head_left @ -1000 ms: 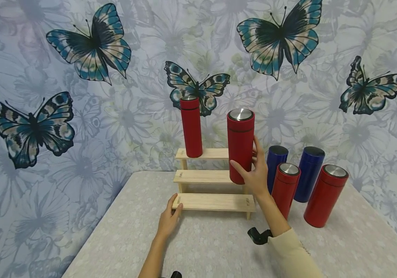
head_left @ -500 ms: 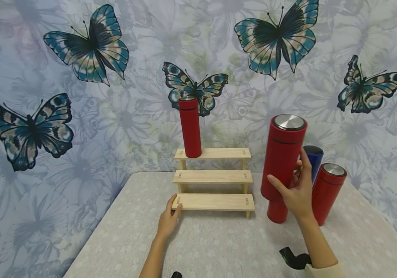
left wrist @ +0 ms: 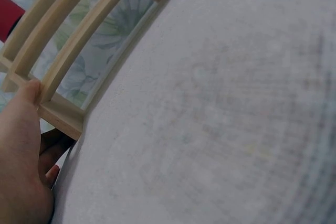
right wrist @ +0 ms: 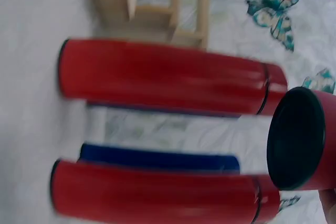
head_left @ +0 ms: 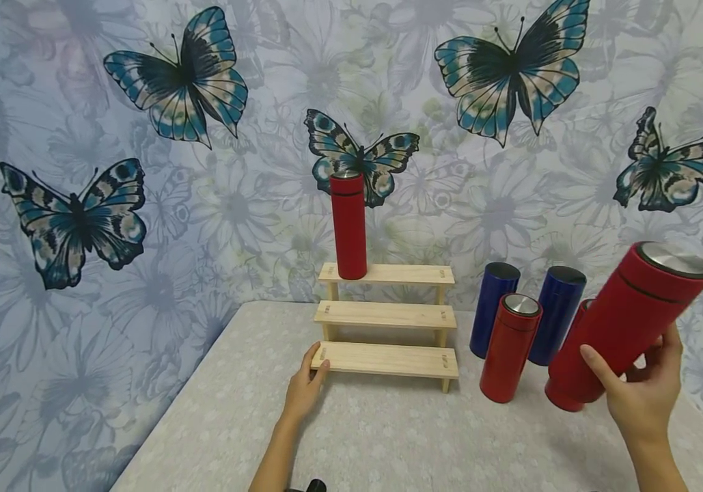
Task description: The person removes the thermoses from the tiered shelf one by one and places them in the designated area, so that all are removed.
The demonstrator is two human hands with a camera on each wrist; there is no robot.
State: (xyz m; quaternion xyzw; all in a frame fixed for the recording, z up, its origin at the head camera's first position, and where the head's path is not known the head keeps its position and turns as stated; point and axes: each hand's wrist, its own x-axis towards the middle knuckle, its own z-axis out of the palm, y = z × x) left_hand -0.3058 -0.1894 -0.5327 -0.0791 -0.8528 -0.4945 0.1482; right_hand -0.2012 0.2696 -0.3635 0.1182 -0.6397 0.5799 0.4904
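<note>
On the right of the head view, my right hand grips a red thermos with a silver lid, tilted with its top to the right and held off the table. In the right wrist view the dark base of this thermos faces the camera. My left hand holds the left end of the lowest step of a three-step wooden stand. In the left wrist view, the thumb of the left hand lies against the stand's corner, with fingers below. One slim red thermos stands upright on the top step's left end.
Right of the stand, a red thermos and two blue thermoses, one behind it and one to its right, stand on the table. Another red thermos is mostly hidden behind the held one. A butterfly-patterned wall rises behind.
My right hand has carried the red thermos from in front of the stand's right side to the far right, lower and more tilted. My left hand still holds the stand.
</note>
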